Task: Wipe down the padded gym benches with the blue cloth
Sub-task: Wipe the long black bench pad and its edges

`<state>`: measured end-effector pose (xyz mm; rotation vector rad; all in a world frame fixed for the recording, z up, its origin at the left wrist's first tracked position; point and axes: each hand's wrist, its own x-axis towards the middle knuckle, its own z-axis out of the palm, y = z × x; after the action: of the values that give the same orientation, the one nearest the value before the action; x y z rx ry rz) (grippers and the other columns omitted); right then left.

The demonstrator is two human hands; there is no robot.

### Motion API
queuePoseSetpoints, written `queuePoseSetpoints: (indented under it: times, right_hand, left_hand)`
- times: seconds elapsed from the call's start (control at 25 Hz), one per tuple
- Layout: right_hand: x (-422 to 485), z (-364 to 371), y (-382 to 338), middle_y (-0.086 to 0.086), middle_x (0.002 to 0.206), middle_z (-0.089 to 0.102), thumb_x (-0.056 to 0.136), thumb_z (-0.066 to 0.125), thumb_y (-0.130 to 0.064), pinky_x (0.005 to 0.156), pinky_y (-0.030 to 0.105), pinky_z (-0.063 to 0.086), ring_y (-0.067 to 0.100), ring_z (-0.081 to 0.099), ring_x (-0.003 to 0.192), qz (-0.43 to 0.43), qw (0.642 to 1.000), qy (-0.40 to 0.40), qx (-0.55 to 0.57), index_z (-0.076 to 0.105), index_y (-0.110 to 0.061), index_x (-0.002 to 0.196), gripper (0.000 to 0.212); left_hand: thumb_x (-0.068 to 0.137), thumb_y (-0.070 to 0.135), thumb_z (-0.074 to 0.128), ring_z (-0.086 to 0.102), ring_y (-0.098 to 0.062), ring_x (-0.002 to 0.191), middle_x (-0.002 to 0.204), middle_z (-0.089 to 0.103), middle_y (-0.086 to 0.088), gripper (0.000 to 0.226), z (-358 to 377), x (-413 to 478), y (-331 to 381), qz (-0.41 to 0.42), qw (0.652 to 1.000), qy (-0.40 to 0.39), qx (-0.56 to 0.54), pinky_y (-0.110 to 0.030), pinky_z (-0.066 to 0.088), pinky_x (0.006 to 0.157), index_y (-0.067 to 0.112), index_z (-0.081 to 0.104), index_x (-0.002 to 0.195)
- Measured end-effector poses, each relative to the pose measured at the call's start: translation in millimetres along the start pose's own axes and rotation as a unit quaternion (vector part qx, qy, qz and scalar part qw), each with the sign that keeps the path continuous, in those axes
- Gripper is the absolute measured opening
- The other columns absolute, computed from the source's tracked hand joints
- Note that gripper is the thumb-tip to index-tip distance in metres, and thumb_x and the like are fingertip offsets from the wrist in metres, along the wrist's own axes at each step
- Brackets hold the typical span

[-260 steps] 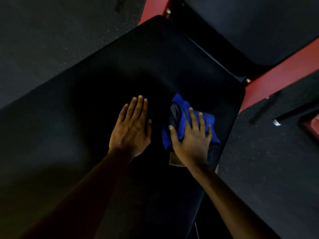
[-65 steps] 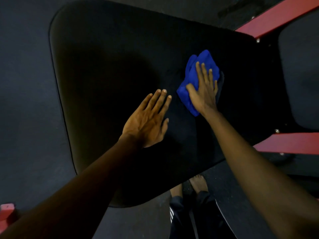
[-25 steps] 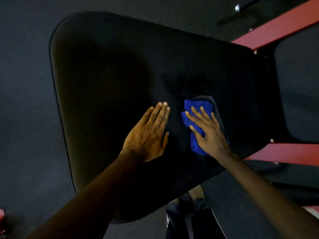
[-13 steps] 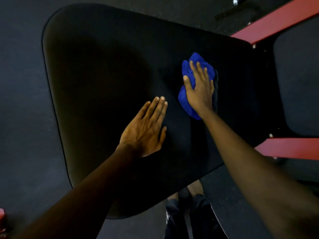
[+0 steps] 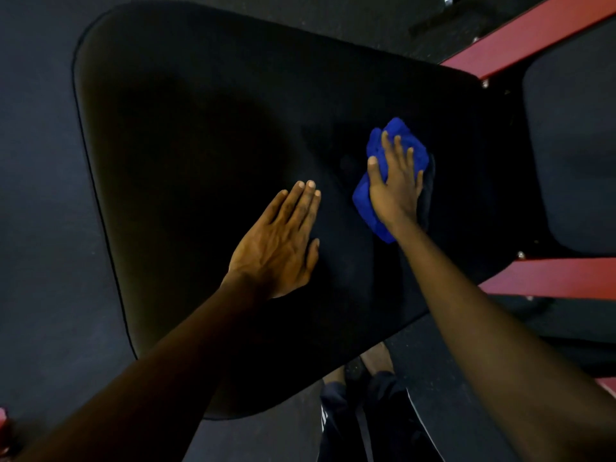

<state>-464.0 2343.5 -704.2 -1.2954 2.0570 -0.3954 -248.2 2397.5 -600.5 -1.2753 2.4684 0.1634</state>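
**Cloth mid-stroke on the right part of a gym bench pad**

Head view, looking straight down. A wide black padded bench cushion with rounded corners (image 5: 200, 128) fills most of the picture, over a dark rubber floor (image 5: 36, 201).

The left hand (image 5: 280, 248) lies flat on the pad near its middle, fingers straight and close together. It holds nothing and has not shifted over the last few seconds, so it seems to be bracing.

The right hand (image 5: 395, 191) presses palm-down on a bunched bright blue cloth (image 5: 398, 133). Its fingers are straight and slightly apart and the thumb is out to the left; they press on the cloth rather than curl round it. The cloth sits on the right part of the pad, about midway between the near and far edges.

A second ago the cloth was near the pad's near edge, just beside the left hand. Half a second ago it had been pushed far. Now it has slipped a little nearer and to the right.

This back-and-forth suggests the right part of the pad is being covered in passes. The broad left part looks likely still to be wiped.

A red metal frame (image 5: 550, 278) and a second black pad (image 5: 573, 145) lie to the right, the latter untouched by either hand. The person's dark trousers (image 5: 366, 411) show below the pad's near edge.
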Motion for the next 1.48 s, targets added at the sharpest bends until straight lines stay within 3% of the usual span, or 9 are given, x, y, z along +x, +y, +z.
queuePoseSetpoints:
  times: [0.24,0.32,0.52,0.8,0.92,1.08,1.24,1.36,1.48]
  right_hand:
    - [-149,2,44,-0.013,0.168,0.008,0.103,0.029,-0.052,0.125,0.048,0.002,0.014,-0.002,0.156,-0.189,0.976,-0.077,-0.070,0.017,-0.036,0.160,0.060]
    - [-122,3,58,-0.011,0.167,0.016,0.101,0.029,-0.054,0.124,0.052,0.010,0.015,0.007,0.156,-0.162,0.984,-0.041,-0.064,0.020,-0.038,0.158,0.059]
    - [-48,2,59,-0.009,0.167,0.015,0.101,0.037,-0.054,0.122,0.058,0.008,0.017,0.006,0.155,0.075,0.996,0.040,0.004,0.020,-0.038,0.159,0.062]
    - [-198,13,54,-0.015,0.167,0.011,0.101,0.031,-0.054,0.125,0.045,0.002,0.012,0.001,0.155,-0.159,0.985,-0.048,-0.041,0.020,-0.038,0.159,0.061]
    - [-156,6,98,-0.010,0.166,0.022,0.098,0.030,-0.057,0.122,0.056,0.015,0.016,0.012,0.155,-0.039,0.998,0.024,-0.031,0.025,-0.036,0.157,0.063]
    - [-119,2,112,-0.008,0.167,0.016,0.096,0.032,-0.060,0.123,0.057,0.009,0.018,0.007,0.156,0.071,0.996,0.045,0.011,0.022,-0.036,0.159,0.068]
    - [-189,9,74,-0.012,0.168,0.009,0.098,0.029,-0.060,0.125,0.047,-0.003,0.012,-0.003,0.155,0.018,0.999,0.013,0.037,0.018,-0.038,0.159,0.066]
    - [-253,16,73,-0.017,0.167,0.005,0.101,0.027,-0.056,0.124,0.040,-0.006,0.008,-0.008,0.154,-0.071,0.996,-0.055,0.000,0.014,-0.041,0.159,0.061]
    - [-209,7,108,-0.016,0.167,0.009,0.101,0.028,-0.054,0.125,0.047,0.002,0.011,-0.002,0.155,-0.028,0.999,-0.022,-0.012,0.017,-0.041,0.158,0.060]
  left_hand:
    - [0.100,0.045,0.014,-0.002,-0.028,0.156,0.167,-0.002,-0.019,0.074,1,0,0,0.001,1.000,-0.002,0.006,-0.042,0.003,0.126,0.001,0.001,0.159]
    - [0.100,0.044,0.016,-0.001,-0.028,0.156,0.167,0.000,-0.018,0.074,1,-1,1,-0.001,1.000,0.002,0.006,-0.042,0.004,0.126,0.001,0.004,0.159]
    - [0.101,0.046,0.014,-0.003,-0.027,0.156,0.168,-0.002,-0.017,0.074,3,-1,2,-0.002,1.000,-0.004,0.021,-0.042,0.005,0.126,0.002,0.001,0.159]
    - [0.099,0.046,0.016,0.007,-0.027,0.155,0.167,0.009,-0.017,0.075,2,-1,0,-0.003,1.000,0.012,0.017,-0.041,0.009,0.126,0.002,0.011,0.159]
    - [0.101,0.045,0.016,0.008,-0.026,0.155,0.167,0.010,-0.015,0.072,4,-5,1,0.003,1.000,0.010,0.019,-0.040,0.008,0.127,0.003,0.013,0.159]
    - [0.101,0.036,0.028,0.025,-0.028,0.152,0.162,0.028,-0.017,0.063,6,-8,5,0.013,0.999,0.042,-0.011,-0.040,0.018,0.125,0.001,0.034,0.154]
    - [0.098,0.036,0.033,0.038,-0.032,0.145,0.155,0.041,-0.020,0.062,18,-38,48,0.027,0.997,0.059,-0.046,-0.043,0.026,0.121,-0.002,0.046,0.146]
    - [0.099,0.041,0.032,0.027,-0.029,0.151,0.161,0.031,-0.018,0.068,30,-66,72,0.016,0.999,0.025,-0.041,-0.042,0.018,0.123,0.000,0.036,0.152]
    - [0.102,0.045,0.022,0.009,-0.028,0.155,0.166,0.013,-0.018,0.071,31,-73,74,0.013,1.000,-0.004,-0.002,-0.041,0.007,0.126,0.000,0.017,0.157]
